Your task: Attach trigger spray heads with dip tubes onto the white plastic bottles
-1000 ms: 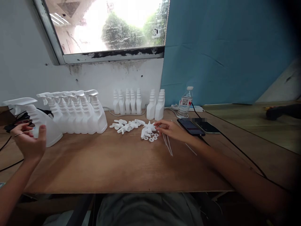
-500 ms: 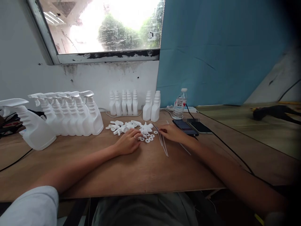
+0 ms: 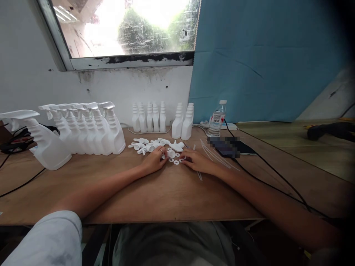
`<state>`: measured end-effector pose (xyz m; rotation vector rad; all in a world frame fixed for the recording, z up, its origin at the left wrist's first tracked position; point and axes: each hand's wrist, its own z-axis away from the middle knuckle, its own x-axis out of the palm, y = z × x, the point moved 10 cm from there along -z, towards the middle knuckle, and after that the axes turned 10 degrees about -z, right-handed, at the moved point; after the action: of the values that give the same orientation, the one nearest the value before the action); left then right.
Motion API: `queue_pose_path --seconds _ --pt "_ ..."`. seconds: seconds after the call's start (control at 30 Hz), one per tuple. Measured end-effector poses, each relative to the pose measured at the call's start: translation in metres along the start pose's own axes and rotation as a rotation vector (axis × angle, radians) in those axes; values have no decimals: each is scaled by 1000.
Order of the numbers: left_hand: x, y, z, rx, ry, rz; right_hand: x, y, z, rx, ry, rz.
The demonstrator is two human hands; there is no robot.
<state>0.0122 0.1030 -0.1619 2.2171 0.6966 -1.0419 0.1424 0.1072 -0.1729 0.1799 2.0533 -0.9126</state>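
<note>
Washers (image 3: 175, 160) are scattered mid-table, at 12 o'clock from the body, now boxed in by both hands. Since a second ago the left hand (image 3: 154, 161) has been brought over from the spray bottles (image 3: 83, 129), so sorting looks underway. Left fingers are curled loosely; right hand (image 3: 195, 162) is laid flat, fingers slightly spread, nothing clamped.

table (image 3: 155, 195) wood | spray bottles (image 3: 83, 129) | white rings (image 3: 174, 160) | phone (image 3: 227, 147)

Single head-worn view, facing forward and down, near wooden table (image 3: 166, 195)
</note>
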Motion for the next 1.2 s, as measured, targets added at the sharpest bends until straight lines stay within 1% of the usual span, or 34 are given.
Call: queue_pose_path --seconds 0.07,0.13,0.27,0.3,0.37,0.47,0.53,0.7,0.8,0.87,1.0,1.1,1.2 --pt "-4 -5 -1 -54 36 52 -6 3 0 37 55 -21" --pt "-7 -9 0 -96 48 126 -14 1 0 42 131 -60" --pt "-9 -5 9 -130 38 250 -37 -19 4 -27 349 -111" --pt "-9 -2 12 -134 27 267 -42 -26 6 -48 390 -121" --pt "-9 6 20 -129 -9 278 -44 -40 9 -110 420 -147" --pt "-9 18 28 -106 -62 254 -35 -60 12 -240 368 -193" --pt "-9 23 31 -92 -85 244 -27 -70 14 -305 324 -196" --pt "-5 24 30 -69 -114 277 -7 -85 15 -403 192 -51" --pt "-5 27 30 -28 -108 288 -3 -88 15 -429 127 -8" --pt "-6 31 30 19 -111 257 -2 -89 15 -427 104 -10" --pt "-8 41 32 103 -132 138 0 -86 16 -407 114 39" --pt "-9 47 33 158 -127 63 4 -84 17 -421 121 107" --pt "-8 50 33 190 -114 28 6 -81 16 -424 121 109"
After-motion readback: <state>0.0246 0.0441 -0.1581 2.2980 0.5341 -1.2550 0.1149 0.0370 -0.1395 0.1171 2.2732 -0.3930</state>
